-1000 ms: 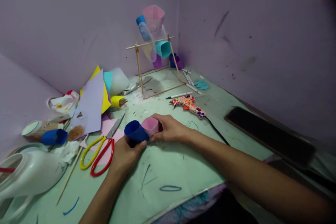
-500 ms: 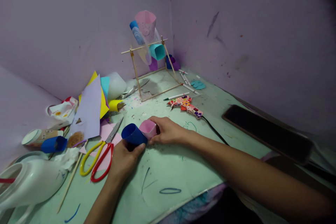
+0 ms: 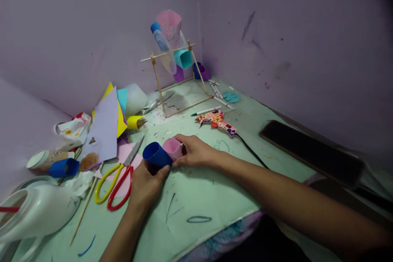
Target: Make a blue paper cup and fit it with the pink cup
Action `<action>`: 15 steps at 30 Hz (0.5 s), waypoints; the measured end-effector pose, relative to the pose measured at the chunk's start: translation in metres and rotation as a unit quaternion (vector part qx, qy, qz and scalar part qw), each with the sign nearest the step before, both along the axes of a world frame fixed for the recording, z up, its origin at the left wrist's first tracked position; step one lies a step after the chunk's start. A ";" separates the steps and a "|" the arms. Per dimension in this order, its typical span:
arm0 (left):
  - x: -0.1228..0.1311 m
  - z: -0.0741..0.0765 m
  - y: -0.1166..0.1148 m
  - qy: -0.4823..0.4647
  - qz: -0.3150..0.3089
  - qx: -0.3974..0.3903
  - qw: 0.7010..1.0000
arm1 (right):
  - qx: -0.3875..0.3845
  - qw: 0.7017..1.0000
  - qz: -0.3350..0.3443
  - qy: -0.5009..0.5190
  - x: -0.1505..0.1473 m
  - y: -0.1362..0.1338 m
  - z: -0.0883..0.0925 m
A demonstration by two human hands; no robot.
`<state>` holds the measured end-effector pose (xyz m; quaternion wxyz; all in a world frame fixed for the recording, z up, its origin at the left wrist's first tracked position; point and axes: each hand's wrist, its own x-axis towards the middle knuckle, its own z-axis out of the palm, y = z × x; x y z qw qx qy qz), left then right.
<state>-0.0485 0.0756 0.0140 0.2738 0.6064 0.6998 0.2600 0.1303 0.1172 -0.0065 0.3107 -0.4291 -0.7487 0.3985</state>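
Note:
My left hand point(image 3: 150, 184) is closed around a dark blue paper cup point(image 3: 156, 154), its open mouth tilted up toward the upper left. Beside it, my right hand point(image 3: 193, 151) grips a pink paper cup point(image 3: 172, 148) between thumb and fingers. The two cups touch side by side just above the green tabletop point(image 3: 215, 196). Some of the right fingers are hidden behind the pink cup. Left of my left hand lie scissors point(image 3: 123, 176) with one yellow and one red handle. A flower-patterned glue gun point(image 3: 216, 122) rests beyond my right hand, its black cord running right.
At the back stands a stick frame point(image 3: 158, 90) carrying a wheel with paper cups. Several markers point(image 3: 216, 90) lie right of it. Coloured paper sheets point(image 3: 102, 123) are piled at left, near a white jug point(image 3: 39, 211). A dark phone point(image 3: 313, 151) extends along the right side.
Both hands keep the same hold on the blue and pink cups, which stay pressed together. The view has shifted very slightly; nothing else has visibly moved.

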 end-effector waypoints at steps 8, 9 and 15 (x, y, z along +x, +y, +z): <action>0.001 0.001 0.002 0.011 -0.011 -0.018 1.000 | -0.015 0.998 0.050 -0.036 0.007 0.004 0.005; 0.000 0.001 0.003 0.014 -0.010 -0.018 1.000 | -0.013 0.998 0.053 -0.040 0.008 0.004 0.006; -0.005 -0.002 0.006 0.045 -0.008 -0.044 0.998 | -0.018 0.996 0.046 -0.070 0.014 -0.003 0.015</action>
